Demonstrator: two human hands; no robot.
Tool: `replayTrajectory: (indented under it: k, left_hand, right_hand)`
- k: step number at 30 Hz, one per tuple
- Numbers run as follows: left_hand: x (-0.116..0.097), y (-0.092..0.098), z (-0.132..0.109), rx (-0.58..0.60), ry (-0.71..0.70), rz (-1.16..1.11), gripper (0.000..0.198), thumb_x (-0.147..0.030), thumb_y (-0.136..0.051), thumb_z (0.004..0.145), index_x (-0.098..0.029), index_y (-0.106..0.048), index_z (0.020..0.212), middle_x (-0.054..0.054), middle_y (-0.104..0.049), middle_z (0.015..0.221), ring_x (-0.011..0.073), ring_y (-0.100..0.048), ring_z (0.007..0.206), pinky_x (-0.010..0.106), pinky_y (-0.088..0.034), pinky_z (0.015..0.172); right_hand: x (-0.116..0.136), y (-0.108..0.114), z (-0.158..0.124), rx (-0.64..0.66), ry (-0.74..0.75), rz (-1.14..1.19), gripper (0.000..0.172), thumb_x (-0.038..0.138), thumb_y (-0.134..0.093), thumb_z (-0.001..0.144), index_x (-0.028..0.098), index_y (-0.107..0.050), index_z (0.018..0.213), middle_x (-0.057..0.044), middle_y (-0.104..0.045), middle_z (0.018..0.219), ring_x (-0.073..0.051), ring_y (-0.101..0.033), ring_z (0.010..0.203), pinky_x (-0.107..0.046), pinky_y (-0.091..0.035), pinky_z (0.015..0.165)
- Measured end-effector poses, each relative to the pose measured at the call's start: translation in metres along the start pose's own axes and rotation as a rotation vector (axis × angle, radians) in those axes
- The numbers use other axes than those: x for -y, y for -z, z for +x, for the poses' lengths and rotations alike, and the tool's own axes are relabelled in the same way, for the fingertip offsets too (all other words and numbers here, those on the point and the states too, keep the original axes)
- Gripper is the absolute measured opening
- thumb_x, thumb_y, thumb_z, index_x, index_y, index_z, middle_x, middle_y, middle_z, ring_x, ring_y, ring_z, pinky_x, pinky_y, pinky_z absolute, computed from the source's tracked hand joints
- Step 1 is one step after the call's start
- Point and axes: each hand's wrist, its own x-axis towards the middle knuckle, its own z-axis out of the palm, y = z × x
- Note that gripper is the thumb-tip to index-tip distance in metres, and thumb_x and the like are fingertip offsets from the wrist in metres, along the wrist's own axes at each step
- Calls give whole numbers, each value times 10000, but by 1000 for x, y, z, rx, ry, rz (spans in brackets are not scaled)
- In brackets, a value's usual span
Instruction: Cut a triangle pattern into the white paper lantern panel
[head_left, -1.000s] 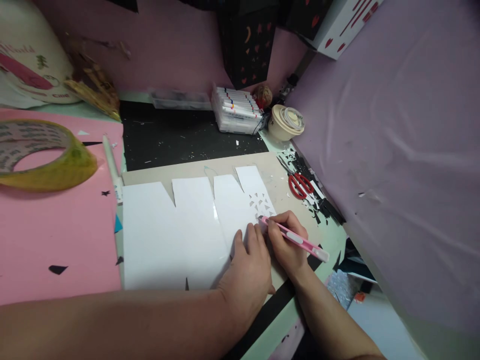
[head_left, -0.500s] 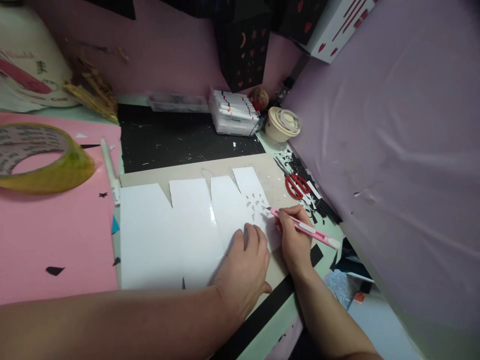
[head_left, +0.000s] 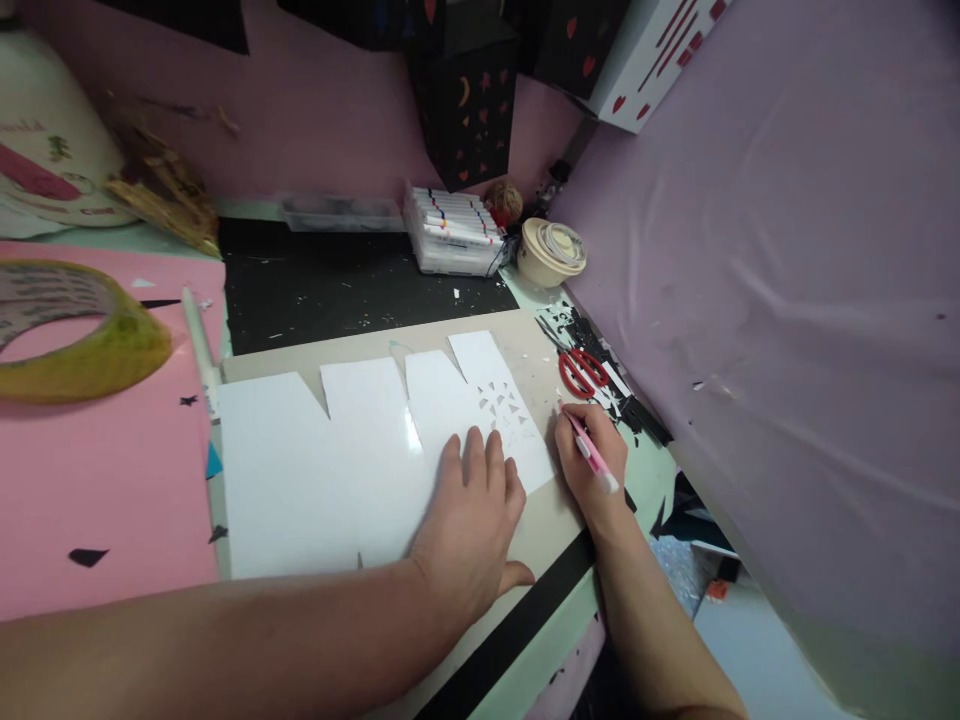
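A white paper sheet (head_left: 292, 480) with notched flaps along its far edge lies on a beige board (head_left: 517, 335). Small triangular holes (head_left: 501, 402) are cut in its right part. My left hand (head_left: 472, 510) rests flat on the sheet with its fingers spread. To the right of the paper, my right hand (head_left: 592, 450) grips a pink craft knife (head_left: 595, 455), its tip off the sheet and over the board. Just beyond that hand lie red-handled scissors (head_left: 583, 373).
Black and white scraps (head_left: 626, 400) litter the right side. A box of markers (head_left: 457, 235) and a cream bowl (head_left: 551, 252) stand at the back. On the left, a roll of yellow tape (head_left: 127, 340) sits on pink paper (head_left: 112, 480). Decorated black boxes (head_left: 469, 110) hang above.
My right hand has drawn the craft knife away from the cut holes and turned it more upright. My left hand's fingers have spread out on the paper. The view has shifted slightly.
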Motion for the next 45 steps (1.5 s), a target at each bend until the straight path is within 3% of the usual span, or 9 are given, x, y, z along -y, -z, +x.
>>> replayTrajectory:
  k: [4,9,13,16,20,24,27,30,45]
  left_hand:
    - [3,2,2,-14,29,-47,1045,-818,-549,706,-116,-423,1471,280,-280,1560,502,-232,1434,653,-235,1119]
    - [5,4,3,3,22,-75,1047,-823,-542,705,-144,-395,1489,246,-267,1581,506,-201,1441,698,-244,1093]
    - [6,5,3,2,-5,-83,1008,-804,-539,729,-157,-394,1489,222,-335,1562,497,-218,1433,717,-261,1079]
    - [6,5,3,-4,-22,-68,973,-794,-528,747,-156,-417,1474,219,-390,1528,466,-266,1414,721,-282,1067]
    - [5,4,1,-21,-28,-55,958,-788,-523,755,-153,-429,1464,222,-417,1506,429,-312,1390,729,-287,1059]
    - [4,1,1,-4,-8,-96,988,-807,-529,731,-172,-415,1479,229,-337,1559,457,-224,1444,721,-249,1084]
    - [3,-1,1,-4,16,-124,986,-802,-557,716,-190,-424,1477,227,-321,1566,467,-222,1449,705,-243,1098]
    - [3,-3,2,-20,16,-140,976,-795,-571,712,-194,-438,1470,219,-340,1558,471,-230,1447,707,-247,1099]
    - [0,-11,5,-19,5,-159,991,-801,-563,709,-193,-424,1479,214,-340,1559,486,-204,1450,740,-236,1091]
  right_hand:
    - [3,-1,-1,79,71,26,82,260,-566,907,230,-638,934,-39,-680,859,-200,-627,784,-342,-485,746]
    - [9,0,-5,-68,-94,221,62,272,-614,884,223,-641,910,6,-633,732,-153,-563,619,-286,-449,598]
    - [20,4,-2,-31,-154,373,78,275,-654,851,226,-655,912,-6,-662,798,-162,-598,684,-289,-477,630]
    - [30,9,11,99,-175,475,90,270,-676,831,234,-680,914,-15,-693,849,-177,-634,750,-303,-505,679]
    - [34,10,36,461,-143,561,112,276,-660,844,254,-725,932,-19,-726,942,-196,-661,896,-317,-521,774]
    - [27,0,56,633,-108,601,111,282,-615,853,223,-709,849,-15,-701,818,-175,-638,773,-302,-509,690]
    - [20,-9,62,656,-52,605,89,194,-609,781,216,-654,854,11,-649,748,-152,-590,683,-274,-478,617]
    - [15,-15,64,672,-32,595,89,155,-621,715,212,-601,780,2,-655,765,-168,-600,710,-286,-479,621]
    - [8,-18,64,715,-68,665,97,187,-646,715,218,-555,709,-15,-661,769,-191,-621,755,-328,-507,661]
